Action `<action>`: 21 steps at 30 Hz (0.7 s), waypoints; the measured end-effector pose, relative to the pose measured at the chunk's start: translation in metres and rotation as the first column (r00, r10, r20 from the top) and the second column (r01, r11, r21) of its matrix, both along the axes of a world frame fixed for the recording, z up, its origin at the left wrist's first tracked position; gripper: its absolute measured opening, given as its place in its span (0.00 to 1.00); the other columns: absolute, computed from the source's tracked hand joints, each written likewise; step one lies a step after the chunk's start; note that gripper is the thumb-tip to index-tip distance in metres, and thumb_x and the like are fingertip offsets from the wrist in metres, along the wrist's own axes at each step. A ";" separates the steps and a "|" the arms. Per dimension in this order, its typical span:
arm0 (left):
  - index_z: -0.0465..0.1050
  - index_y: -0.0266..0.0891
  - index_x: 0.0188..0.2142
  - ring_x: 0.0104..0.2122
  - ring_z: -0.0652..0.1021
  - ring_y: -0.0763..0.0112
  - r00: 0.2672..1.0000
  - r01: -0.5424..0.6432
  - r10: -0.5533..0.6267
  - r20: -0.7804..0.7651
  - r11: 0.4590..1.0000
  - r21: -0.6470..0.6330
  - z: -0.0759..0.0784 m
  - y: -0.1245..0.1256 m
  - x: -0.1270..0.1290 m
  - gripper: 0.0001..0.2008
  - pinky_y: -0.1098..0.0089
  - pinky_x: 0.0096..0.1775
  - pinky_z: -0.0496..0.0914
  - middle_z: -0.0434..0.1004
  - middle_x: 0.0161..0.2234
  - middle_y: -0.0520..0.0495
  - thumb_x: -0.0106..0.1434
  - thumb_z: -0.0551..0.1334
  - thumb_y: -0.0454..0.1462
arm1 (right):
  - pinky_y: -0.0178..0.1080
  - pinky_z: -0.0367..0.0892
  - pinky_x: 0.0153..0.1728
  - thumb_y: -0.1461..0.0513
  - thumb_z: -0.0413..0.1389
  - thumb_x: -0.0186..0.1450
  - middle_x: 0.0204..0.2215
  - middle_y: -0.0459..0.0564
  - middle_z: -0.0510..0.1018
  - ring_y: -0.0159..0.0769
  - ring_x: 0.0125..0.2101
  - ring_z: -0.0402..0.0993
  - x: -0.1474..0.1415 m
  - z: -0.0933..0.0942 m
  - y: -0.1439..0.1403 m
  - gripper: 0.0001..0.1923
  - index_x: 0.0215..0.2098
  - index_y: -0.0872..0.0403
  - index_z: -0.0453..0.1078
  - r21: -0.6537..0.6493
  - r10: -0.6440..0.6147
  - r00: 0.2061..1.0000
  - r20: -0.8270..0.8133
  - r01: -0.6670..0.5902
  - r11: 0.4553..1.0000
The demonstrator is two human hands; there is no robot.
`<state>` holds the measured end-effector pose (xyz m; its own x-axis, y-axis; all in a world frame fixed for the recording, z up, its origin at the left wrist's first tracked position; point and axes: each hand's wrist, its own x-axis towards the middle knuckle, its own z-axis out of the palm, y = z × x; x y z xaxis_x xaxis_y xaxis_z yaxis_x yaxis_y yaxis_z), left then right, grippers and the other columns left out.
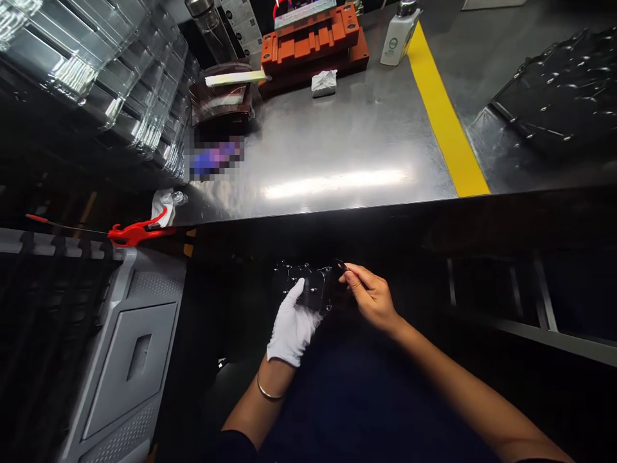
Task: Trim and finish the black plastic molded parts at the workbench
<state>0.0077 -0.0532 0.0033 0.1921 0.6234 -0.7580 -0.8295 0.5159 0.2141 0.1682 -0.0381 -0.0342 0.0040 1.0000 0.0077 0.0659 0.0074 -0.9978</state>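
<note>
My left hand (295, 325), in a white glove, grips a flat black part (313, 283) with several small shiny bosses or holes along its edges. The thumb lies across the part's face, and the other fingers are hidden beneath it. To the right, my bare right hand (371, 296) pinches a small, thin dark tool (342, 264) between thumb and fingertips. Its tip points up and left, near the part's upper right corner. Whether the tool touches the part I cannot tell. Both hands are below the front edge of the metal table (337, 141).
An orange fixture block (313, 45), a white crumpled wad (324, 83) and a white bottle (399, 35) stand at the back. Similar black parts (563, 90) lie right of the yellow stripe (446, 116). Stacked clear trays (110, 71), a red air gun (132, 233) and a grey crate (130, 360) are left.
</note>
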 end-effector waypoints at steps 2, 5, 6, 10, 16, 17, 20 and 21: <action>0.76 0.37 0.43 0.46 0.79 0.67 1.000 0.015 -0.014 -0.002 1.000 0.007 0.003 -0.001 0.001 0.12 0.67 0.49 0.73 0.80 0.44 0.44 0.68 0.55 0.36 | 0.37 0.72 0.29 0.56 0.53 0.67 0.28 0.48 0.75 0.33 0.29 0.72 0.000 0.002 0.001 0.13 0.42 0.52 0.76 0.071 0.005 0.999 0.053 -0.009 0.997; 0.75 0.38 0.43 0.45 0.79 0.67 1.000 -0.005 0.005 0.004 0.999 -0.033 0.008 -0.002 0.004 0.11 0.65 0.49 0.73 0.80 0.43 0.45 0.68 0.55 0.36 | 0.38 0.71 0.31 0.58 0.53 0.67 0.27 0.48 0.76 0.33 0.29 0.72 0.000 0.005 0.001 0.12 0.42 0.51 0.77 0.117 0.040 0.997 0.068 -0.048 0.992; 0.76 0.37 0.43 0.44 0.79 0.67 1.000 -0.009 0.009 0.012 0.999 -0.048 0.010 -0.002 0.005 0.11 0.65 0.48 0.74 0.80 0.42 0.46 0.68 0.54 0.36 | 0.38 0.71 0.31 0.58 0.54 0.66 0.27 0.48 0.76 0.33 0.29 0.72 -0.001 0.005 0.001 0.12 0.41 0.51 0.78 0.115 0.046 0.997 0.062 -0.053 0.992; 0.76 0.36 0.41 0.41 0.80 0.69 0.999 -0.018 0.021 0.033 0.996 -0.086 0.013 -0.002 0.008 0.11 0.66 0.47 0.74 0.81 0.39 0.46 0.68 0.54 0.35 | 0.37 0.71 0.29 0.55 0.58 0.62 0.28 0.48 0.77 0.34 0.28 0.73 -0.001 0.006 -0.002 0.10 0.36 0.52 0.77 0.005 0.012 1.000 0.009 -0.012 1.000; 0.76 0.36 0.40 0.40 0.80 0.69 0.997 0.010 -0.005 0.074 0.998 -0.067 0.010 -0.004 0.009 0.12 0.67 0.47 0.75 0.81 0.40 0.45 0.68 0.54 0.36 | 0.36 0.70 0.25 0.54 0.62 0.58 0.27 0.48 0.76 0.34 0.27 0.73 0.001 0.006 -0.006 0.10 0.31 0.52 0.77 -0.052 -0.021 0.996 -0.088 0.017 0.999; 0.76 0.36 0.40 0.40 0.80 0.68 0.997 0.015 -0.011 0.075 0.998 -0.059 0.009 -0.005 0.010 0.12 0.67 0.47 0.75 0.81 0.40 0.45 0.68 0.54 0.36 | 0.36 0.70 0.25 0.54 0.63 0.58 0.26 0.48 0.76 0.34 0.27 0.73 0.001 0.006 -0.006 0.09 0.31 0.51 0.77 -0.051 -0.026 0.995 -0.093 0.021 0.998; 0.76 0.36 0.41 0.41 0.80 0.68 0.998 0.028 -0.025 0.064 0.998 -0.048 0.009 -0.005 0.009 0.11 0.67 0.47 0.75 0.81 0.40 0.45 0.68 0.55 0.35 | 0.37 0.70 0.25 0.56 0.63 0.57 0.26 0.48 0.77 0.34 0.27 0.73 0.002 0.007 -0.006 0.07 0.31 0.51 0.78 -0.033 -0.040 0.994 -0.102 0.037 0.999; 0.76 0.36 0.41 0.41 0.80 0.68 0.998 0.032 -0.029 0.057 0.998 -0.046 0.009 -0.006 0.009 0.11 0.67 0.47 0.75 0.81 0.40 0.45 0.67 0.55 0.35 | 0.37 0.70 0.25 0.56 0.63 0.57 0.26 0.48 0.77 0.34 0.27 0.73 0.003 0.007 -0.006 0.07 0.31 0.50 0.78 -0.023 -0.044 0.994 -0.103 0.042 0.999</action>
<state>0.0164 -0.0587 0.0121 0.2537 0.5803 -0.7739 -0.8231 0.5498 0.1425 0.1707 -0.0441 -0.0276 0.0466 0.9988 -0.0153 -0.0383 -0.0135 -0.9992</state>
